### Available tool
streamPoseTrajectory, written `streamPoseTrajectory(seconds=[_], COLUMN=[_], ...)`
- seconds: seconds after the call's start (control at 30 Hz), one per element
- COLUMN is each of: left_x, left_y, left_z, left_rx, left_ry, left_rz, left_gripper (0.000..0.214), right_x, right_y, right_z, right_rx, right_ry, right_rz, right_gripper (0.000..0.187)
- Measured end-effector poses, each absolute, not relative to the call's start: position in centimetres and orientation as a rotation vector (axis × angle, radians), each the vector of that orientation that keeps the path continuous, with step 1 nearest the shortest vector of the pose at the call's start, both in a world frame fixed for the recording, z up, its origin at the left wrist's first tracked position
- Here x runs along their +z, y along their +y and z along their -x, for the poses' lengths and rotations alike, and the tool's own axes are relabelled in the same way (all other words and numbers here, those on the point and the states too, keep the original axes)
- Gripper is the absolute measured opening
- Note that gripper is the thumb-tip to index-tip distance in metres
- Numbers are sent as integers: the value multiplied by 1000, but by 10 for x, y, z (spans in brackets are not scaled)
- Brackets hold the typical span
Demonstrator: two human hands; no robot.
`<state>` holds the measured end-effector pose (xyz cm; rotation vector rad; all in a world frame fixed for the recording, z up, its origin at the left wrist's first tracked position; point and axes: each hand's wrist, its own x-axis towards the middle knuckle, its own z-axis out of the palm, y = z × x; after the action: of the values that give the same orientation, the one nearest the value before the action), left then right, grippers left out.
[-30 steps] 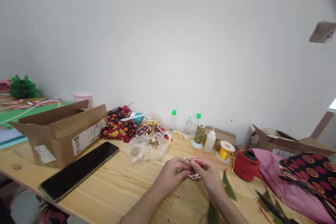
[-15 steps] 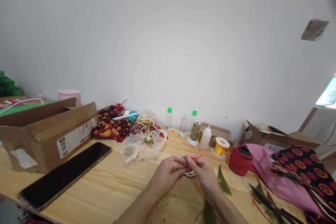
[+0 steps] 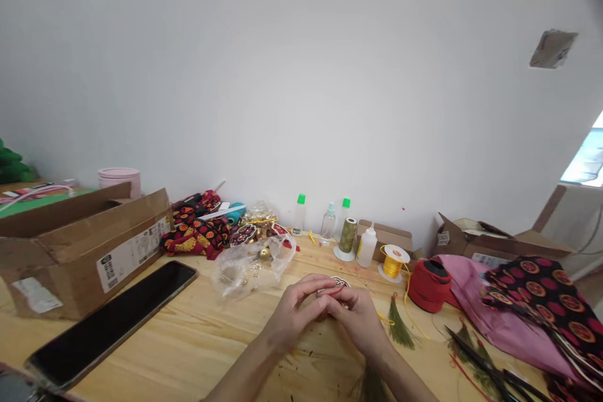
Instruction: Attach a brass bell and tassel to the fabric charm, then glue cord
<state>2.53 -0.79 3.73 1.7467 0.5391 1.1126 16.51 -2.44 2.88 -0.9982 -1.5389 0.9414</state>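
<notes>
Spread across a wooden worktop (image 3: 188,333): largest, an open cardboard box (image 3: 78,270) by the left edge, then patterned fabric (image 3: 541,292) towards the right edge. Just in front of the box, a dark phone (image 3: 113,326), lying flat; on the near side of the fabric, black scissors (image 3: 483,362). Midway between left and right edges, well short of the far edge, the left hand (image 3: 299,306) and right hand (image 3: 355,314), fingertips together, both closed around a small pale-rimmed ornament (image 3: 340,281). Farther right, a red spool (image 3: 428,289); just beside the right hand, a green tassel (image 3: 399,326). Of the ornament, only a strip of rim in view beyond the fingers; impossible to tell whether touching the worktop. Smallest, a red cord (image 3: 333,290), pinched where the fingertips meet, ends hidden. Seems to be at the stage of working cord against ornament; threading or tying, cannot tell. Probably calls for a steady hold on the ornament, a firm pinch on the cord, and room for its ends.
</notes>
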Motion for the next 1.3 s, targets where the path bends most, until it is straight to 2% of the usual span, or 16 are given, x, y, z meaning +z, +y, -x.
streamPoseTrajectory(seconds=[0.57, 0.77, 0.93, 1.1, 1.3], left_x=[24, 23, 28, 32, 33], left_y=[2, 4, 1, -3, -3], left_z=[-28, -28, -26, -23, -21], left_rx=[1232, 1188, 1176, 1151, 1152], left_ry=[637, 578, 562, 554, 495], left_rz=[-1585, -1419, -1298, -1191, -1105], left_gripper=[8, 11, 11, 11, 6], right_x=[22, 28, 36, 37, 36], right_y=[-25, -27, -31, -32, -32], right_z=[-159, -161, -162, -160, -161], right_rx=[796, 958, 1221, 1203, 1245], right_ry=[-1739, -1659, -1590, -1513, -1375], right_rz=[1157, 1027, 805, 855, 857], right_gripper=[25, 19, 28, 35, 27])
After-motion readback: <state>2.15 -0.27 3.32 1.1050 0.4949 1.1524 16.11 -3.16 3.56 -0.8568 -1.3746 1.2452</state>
